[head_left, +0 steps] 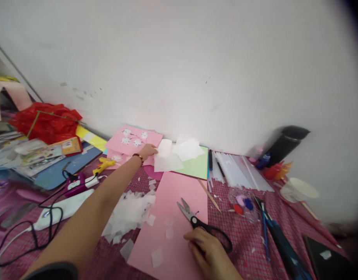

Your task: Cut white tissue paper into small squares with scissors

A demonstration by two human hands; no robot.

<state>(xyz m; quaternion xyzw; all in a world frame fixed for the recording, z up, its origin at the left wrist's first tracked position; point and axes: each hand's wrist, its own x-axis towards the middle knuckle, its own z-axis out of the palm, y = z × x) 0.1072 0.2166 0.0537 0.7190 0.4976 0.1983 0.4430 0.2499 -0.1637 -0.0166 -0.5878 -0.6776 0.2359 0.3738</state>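
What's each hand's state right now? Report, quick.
Left hand: at the edge of the white paper; grip cannot be told.
Right hand: partly curled by the black-handled scissors; whether it holds them cannot be told.

The scissors (194, 222) pair grey blades with black handles. The large sheet (179, 194) beneath them is plain pink; the flowered sheet (117, 142) is pink with dark-speckled white blossoms. The thin papers (167, 162) are white, the card (198, 166) pale green, the glue gun (104, 166) yellow, the tabletop (241, 249) reddish-pink check.
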